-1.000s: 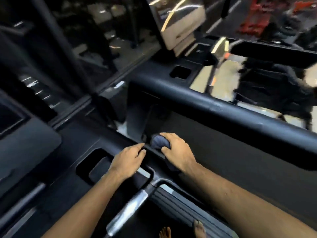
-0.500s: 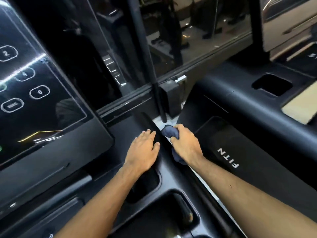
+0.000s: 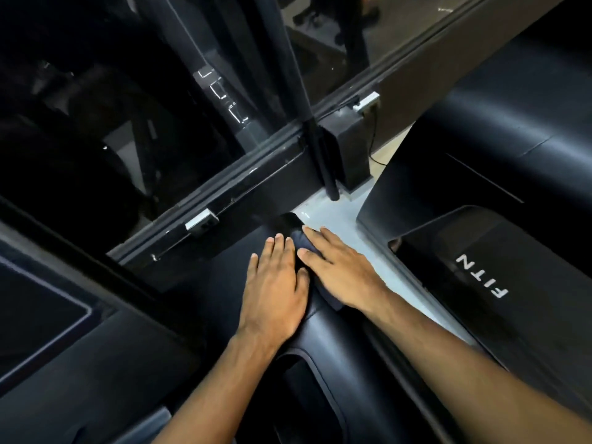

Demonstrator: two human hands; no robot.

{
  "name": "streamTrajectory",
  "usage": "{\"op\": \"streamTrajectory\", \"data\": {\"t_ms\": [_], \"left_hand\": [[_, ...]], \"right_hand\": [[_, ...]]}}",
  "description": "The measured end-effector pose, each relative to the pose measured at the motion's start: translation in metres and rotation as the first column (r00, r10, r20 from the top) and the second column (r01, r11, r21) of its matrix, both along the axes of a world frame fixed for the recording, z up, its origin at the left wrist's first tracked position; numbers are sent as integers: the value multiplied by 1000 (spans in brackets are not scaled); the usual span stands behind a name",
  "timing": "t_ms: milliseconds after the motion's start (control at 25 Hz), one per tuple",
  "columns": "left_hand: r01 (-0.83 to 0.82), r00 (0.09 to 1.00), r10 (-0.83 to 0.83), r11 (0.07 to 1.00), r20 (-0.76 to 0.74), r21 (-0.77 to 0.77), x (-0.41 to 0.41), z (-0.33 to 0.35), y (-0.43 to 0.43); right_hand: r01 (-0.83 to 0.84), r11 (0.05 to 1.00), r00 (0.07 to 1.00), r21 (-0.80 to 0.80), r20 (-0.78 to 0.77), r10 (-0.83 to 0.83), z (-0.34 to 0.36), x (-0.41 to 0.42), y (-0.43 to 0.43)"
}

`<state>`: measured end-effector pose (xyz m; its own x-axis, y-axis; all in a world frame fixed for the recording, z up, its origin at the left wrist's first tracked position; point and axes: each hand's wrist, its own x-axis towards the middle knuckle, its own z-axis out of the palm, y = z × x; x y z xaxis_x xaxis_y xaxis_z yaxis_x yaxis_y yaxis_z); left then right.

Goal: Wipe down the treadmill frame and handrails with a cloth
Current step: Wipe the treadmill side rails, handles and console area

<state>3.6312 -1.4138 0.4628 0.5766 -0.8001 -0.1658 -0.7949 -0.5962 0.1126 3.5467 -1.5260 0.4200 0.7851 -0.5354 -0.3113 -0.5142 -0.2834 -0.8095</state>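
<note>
**Operator:** Where is the cloth, and what is the state of each grip?

**Technician:** The dark cloth [image 3: 328, 299] lies bunched at the far right edge of the treadmill frame [image 3: 336, 334], beside the pale floor [image 3: 346, 216]. The right grip [image 3: 341, 277] presses it with fingers extended, not clenched. The left grip [image 3: 275, 283] rests flat on the frame, released.

**Operator:** Handling?

**Technician:** Soft and light; likely to bunch. Press with the palm centred on it. Pinch a fold only to reposition.

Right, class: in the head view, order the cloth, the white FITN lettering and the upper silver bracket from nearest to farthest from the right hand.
1. cloth: touching, under the right hand.
2. FITN lettering: well off to its right.
3. upper silver bracket: far ahead, near the top of the view.
</note>
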Motion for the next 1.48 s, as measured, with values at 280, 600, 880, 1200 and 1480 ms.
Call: {"op": "streamTrajectory", "data": {"t_ms": [280,600,880,1200,1480], "left_hand": [[45,998,-47,997,36,58,12,-4,-18],[56,997,-59,996,41,73,10,-4,-14],[75,995,-82,990,56,120,-1,-3,-11],[101,995,-103,991,16,90,-14,-2,1],[132,990,-135,987,37,89,-20,-1,9]], "right_hand": [[-4,990,1000,143,-12,5,-22,44,-43],[46,977,992,209,-122,-21,-27,40,-50],[-27,992,970,126,-238,56,-22,15,-44],[58,945,998,323,-54,-43,-20,-10,-26],[71,993,982,93,-184,-53,-18,-35,-9]]}}
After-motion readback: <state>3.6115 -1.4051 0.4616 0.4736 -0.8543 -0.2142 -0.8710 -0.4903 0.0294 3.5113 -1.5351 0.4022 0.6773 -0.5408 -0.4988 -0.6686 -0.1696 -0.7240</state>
